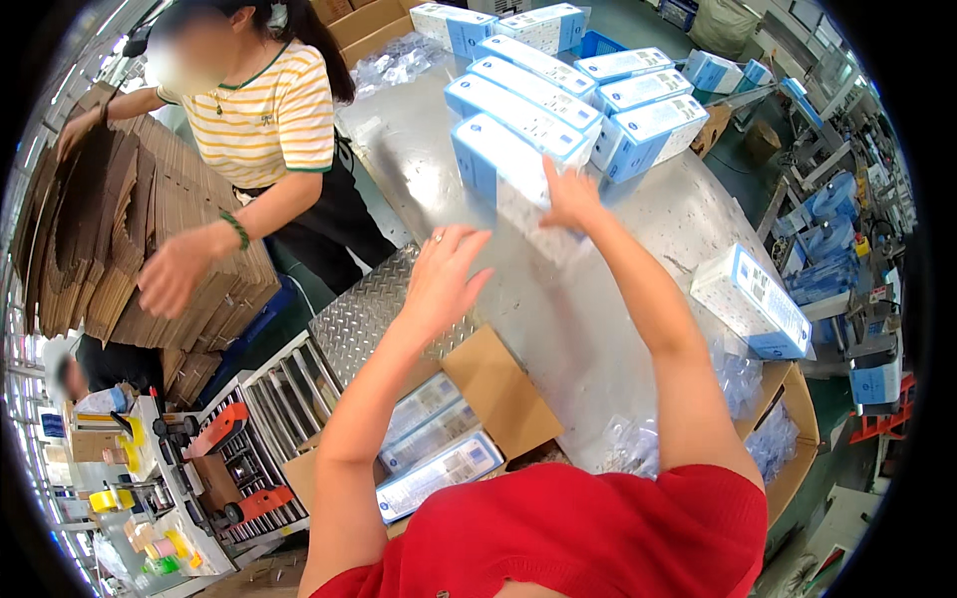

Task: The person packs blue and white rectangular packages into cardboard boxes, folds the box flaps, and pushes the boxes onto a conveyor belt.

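Over the metal table, my right hand point(575, 202) grips the right end of the nearest blue-and-white box point(495, 149), at the front of a group of similar boxes. That end of the box is blurred. My left hand point(446, 277) hovers to the left, its fingers apart and nothing in it. Below it stands an open cardboard carton point(503, 384) with several blue-and-white boxes point(439, 478) inside, partly hidden by my left arm. Another boxed pack point(753, 302) lies by itself near the table's right edge.
A person in a striped shirt point(261, 115) stands at the left beside stacked flat cardboard point(150, 229). A roller conveyor point(289, 384) runs at lower left, with red tape dispensers point(217, 431) next to it. Clear plastic bags point(633, 444) lie near my right arm, by another carton point(797, 439).
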Demonstrator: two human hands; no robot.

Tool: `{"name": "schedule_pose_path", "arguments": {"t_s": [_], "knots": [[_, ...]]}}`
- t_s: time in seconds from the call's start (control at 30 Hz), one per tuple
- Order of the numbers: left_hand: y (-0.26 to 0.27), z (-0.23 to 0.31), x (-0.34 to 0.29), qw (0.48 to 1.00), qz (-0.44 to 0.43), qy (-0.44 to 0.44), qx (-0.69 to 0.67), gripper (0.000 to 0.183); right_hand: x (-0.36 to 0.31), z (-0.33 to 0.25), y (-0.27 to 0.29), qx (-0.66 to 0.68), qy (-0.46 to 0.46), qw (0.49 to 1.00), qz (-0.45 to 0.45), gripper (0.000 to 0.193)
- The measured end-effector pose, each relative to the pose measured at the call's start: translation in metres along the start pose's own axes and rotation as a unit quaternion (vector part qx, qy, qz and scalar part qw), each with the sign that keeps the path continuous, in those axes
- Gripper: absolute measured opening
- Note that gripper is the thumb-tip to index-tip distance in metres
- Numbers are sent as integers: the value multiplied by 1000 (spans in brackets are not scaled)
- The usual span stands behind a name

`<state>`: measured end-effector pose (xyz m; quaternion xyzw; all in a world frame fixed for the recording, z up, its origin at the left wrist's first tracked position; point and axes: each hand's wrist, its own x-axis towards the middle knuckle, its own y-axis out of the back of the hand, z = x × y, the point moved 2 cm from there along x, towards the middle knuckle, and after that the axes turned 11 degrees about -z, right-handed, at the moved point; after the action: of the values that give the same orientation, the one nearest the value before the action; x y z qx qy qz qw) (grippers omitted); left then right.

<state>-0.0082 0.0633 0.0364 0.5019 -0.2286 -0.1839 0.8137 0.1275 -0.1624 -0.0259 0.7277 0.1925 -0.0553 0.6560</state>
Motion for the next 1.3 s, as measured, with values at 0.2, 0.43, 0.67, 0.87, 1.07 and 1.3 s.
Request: {"name": "schedule_pose_path", "arguments": {"t_s": [0.2,0.43,0.67,0.87,1.07,1.3], "knots": [[-77,7,64,973,-162,-93,136,86,-62,56,-3,38,322,945,-48,92],[-86,34,52,964,-225,-82,112,65,84,30,45,-21,47,992,112,76],[85,10,-78,994,7,82,77,69,101,17,21,21,-71,991,115,86],[93,7,-266,919,46,261,-293,69,15,75,-16,-26,85,996,17,110],[-3,-3,-347,932,-123,340,-40,75,-46,36,-29,-6,138,990,37,111],[-145,-21,-351,917,-223,327,60,86,-123,-117,-3,-37,214,968,125,85]]}}
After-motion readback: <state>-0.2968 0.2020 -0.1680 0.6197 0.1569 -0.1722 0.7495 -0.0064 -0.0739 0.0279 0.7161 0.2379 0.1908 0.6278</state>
